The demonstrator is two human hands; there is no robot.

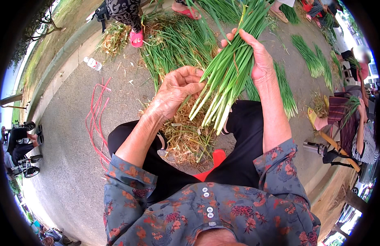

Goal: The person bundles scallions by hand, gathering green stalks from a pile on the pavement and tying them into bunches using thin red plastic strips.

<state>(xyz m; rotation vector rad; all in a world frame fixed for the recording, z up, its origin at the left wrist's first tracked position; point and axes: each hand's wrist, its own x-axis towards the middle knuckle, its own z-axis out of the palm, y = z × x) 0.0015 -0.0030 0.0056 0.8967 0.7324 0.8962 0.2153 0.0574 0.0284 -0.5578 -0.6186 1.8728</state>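
Observation:
My right hand (260, 57) is wrapped round a thick bunch of garlic chives (235, 67), its thumb on top. The pale stem ends slant down to the left, and the green leaves run up past my fingers. At the left edge of the bunch, my left hand (175, 88) is closed, thumb against forefinger, at a stem there; its other fingers are curled. Exactly what sits in that pinch is too small to make out. Below, between my knees, lies a heap of dry brown and green trimmings (184, 139). A large pile of chives (177, 43) spreads beyond my left hand.
Red plastic strips (96, 119) lie on the pavement at left, near a clear bottle (92, 63). More chive bundles (307, 55) lie at right. People sit or stand around; one wears pink sandals (136, 38). A metal cup (314, 147) stands at right.

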